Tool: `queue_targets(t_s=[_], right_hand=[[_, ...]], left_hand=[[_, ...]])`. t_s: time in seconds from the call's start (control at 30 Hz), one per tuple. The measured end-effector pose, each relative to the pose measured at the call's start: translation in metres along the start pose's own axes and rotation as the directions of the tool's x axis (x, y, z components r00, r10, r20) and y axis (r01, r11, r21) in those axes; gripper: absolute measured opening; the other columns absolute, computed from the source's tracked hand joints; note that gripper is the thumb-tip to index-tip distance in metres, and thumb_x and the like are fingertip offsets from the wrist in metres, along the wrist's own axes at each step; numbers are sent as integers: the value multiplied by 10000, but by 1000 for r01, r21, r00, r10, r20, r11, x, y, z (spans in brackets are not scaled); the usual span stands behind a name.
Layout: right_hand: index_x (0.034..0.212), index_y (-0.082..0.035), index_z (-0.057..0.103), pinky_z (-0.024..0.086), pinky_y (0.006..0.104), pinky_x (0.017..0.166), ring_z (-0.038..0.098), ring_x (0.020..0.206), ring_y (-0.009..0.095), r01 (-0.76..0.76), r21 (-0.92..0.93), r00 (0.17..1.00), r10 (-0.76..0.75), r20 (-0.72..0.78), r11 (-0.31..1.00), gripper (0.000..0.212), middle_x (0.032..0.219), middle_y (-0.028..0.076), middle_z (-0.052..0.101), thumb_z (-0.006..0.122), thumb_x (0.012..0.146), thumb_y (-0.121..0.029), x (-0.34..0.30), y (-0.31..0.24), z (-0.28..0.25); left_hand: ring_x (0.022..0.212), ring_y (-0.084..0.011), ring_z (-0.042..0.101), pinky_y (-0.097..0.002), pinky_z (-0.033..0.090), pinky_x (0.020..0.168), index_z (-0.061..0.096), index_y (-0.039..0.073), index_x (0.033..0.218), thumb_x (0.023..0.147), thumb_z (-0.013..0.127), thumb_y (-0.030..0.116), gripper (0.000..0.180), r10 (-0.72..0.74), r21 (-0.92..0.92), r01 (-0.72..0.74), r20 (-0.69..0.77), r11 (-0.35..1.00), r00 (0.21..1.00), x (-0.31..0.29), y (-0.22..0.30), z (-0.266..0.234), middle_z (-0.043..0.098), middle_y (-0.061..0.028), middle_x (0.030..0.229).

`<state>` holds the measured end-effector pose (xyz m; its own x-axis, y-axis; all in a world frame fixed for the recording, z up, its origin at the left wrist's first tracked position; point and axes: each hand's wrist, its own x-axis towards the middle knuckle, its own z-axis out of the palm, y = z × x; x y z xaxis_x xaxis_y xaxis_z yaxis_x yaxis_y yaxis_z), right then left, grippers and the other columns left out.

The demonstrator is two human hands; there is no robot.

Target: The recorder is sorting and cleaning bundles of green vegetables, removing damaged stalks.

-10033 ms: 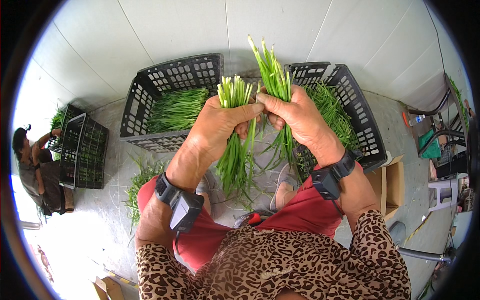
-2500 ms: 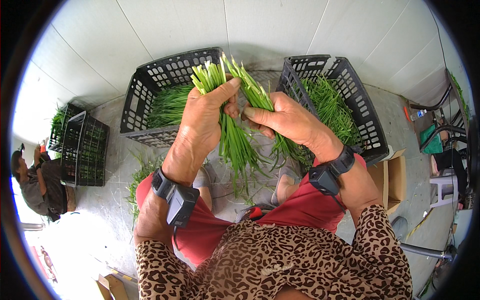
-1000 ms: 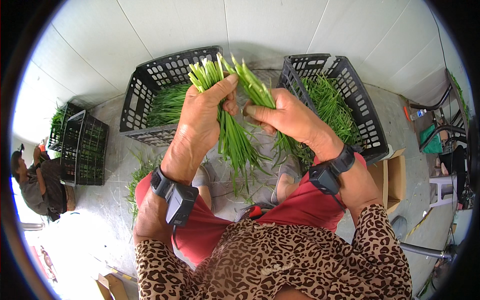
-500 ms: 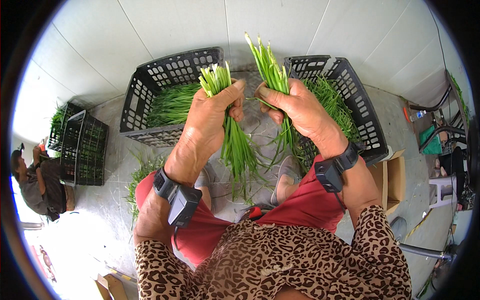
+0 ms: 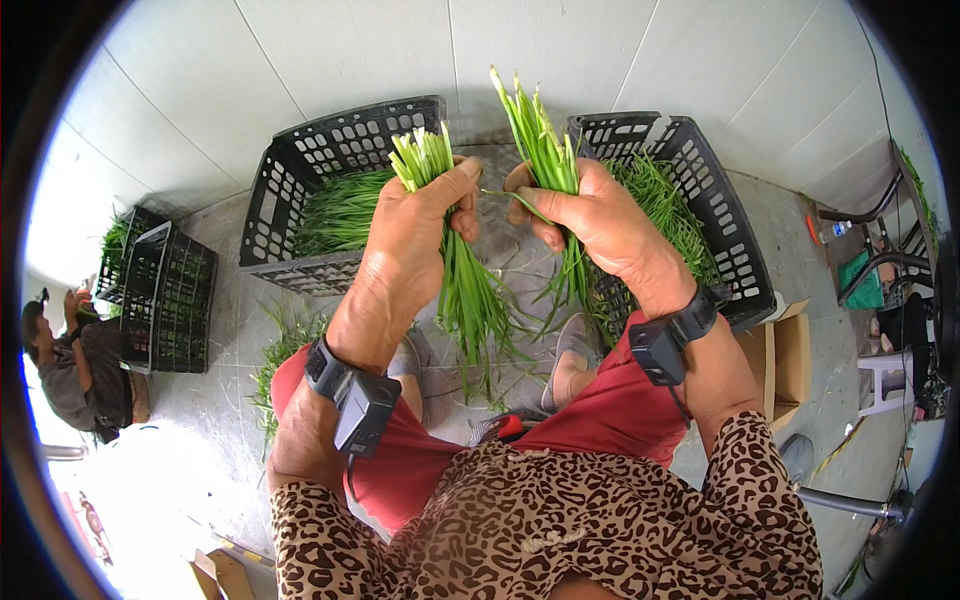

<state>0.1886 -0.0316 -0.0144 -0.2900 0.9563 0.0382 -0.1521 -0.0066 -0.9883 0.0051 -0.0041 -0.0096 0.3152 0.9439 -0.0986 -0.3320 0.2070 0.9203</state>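
My left hand (image 5: pixel 415 225) is closed around a thick bunch of garlic chives (image 5: pixel 470 310), its pale cut ends standing above the fist and its green leaves hanging below. A looser bunch of garlic chives (image 5: pixel 545 145) is in my right hand (image 5: pixel 605 220), whose thumb presses across the stalks. These stalks reach higher and end unevenly. From the right hand's fingers a single thin blade (image 5: pixel 497 191) sticks out toward the left hand. The two hands are a short gap apart, above the floor between my feet.
A black crate (image 5: pixel 300 262) of neatly laid chives stands ahead on the left; another crate (image 5: pixel 735 250) with tangled greens is on the right. Loose greens (image 5: pixel 290 350) lie by my left knee. A cardboard box (image 5: pixel 790 365) stands right. Far left, a person (image 5: pixel 80 370) sits by stacked crates (image 5: pixel 170 300).
My left hand has shifted slightly left with its bunch, widening the gap between the hands. The fingers of my right hand have moved a little, and a thin blade now points left from them.
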Motion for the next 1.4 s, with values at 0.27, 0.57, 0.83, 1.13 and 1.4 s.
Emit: queue_targets(t_s=[0.27, 0.57, 0.83, 1.13, 1.4], right_hand=[[1003, 1, 594, 391, 217, 491, 505, 576, 69, -63, -255, 992, 33, -121, 965, 196, 738, 24, 581, 533, 828, -63, 3, 1, -1], [989, 35, 561, 451, 250, 553, 562, 610, 100, -8, -351, 998, -12, -56, 936, 165, 741, 30, 584, 527, 834, -11, 2, 2, 7], [992, 11, 554, 452, 256, 536, 565, 593, 99, 5, -399, 1000, -15, -21, 917, 140, 737, 35, 599, 528, 863, -34, 2, 1, 8], [975, 17, 561, 454, 265, 543, 569, 613, 113, -23, -366, 999, 12, -32, 930, 138, 725, 40, 613, 499, 857, -18, 3, 4, 11], [928, 6, 565, 458, 270, 568, 560, 651, 119, -22, -349, 1000, 19, -11, 937, 140, 734, 46, 615, 459, 839, 22, 1, 2, 15]], left_hand=[[542, -104, 422, -262, 370, 518, 576, 30, 895, 858, 619, 132, 116, 3, 1, -3, 1, 1000, 1000, -1, 1, 2, 488, -2, 666], [539, -99, 433, -262, 378, 514, 578, 42, 867, 847, 620, 98, 72, 1, 40, -4, 69, 999, 998, -3, -5, 9, 501, 7, 667], [522, -95, 451, -241, 366, 491, 614, 16, 835, 826, 616, 54, 39, -14, -22, 16, 90, 1000, 996, -6, -7, 17, 529, -3, 631], [522, -99, 470, -240, 374, 490, 612, 7, 836, 818, 624, 41, 40, 15, 4, -15, 117, 1000, 993, -10, -7, 24, 532, -7, 622], [523, -95, 492, -233, 380, 479, 607, 19, 823, 814, 632, 29, 29, 71, 71, -79, 112, 994, 991, -14, -9, 29, 552, -9, 636]])
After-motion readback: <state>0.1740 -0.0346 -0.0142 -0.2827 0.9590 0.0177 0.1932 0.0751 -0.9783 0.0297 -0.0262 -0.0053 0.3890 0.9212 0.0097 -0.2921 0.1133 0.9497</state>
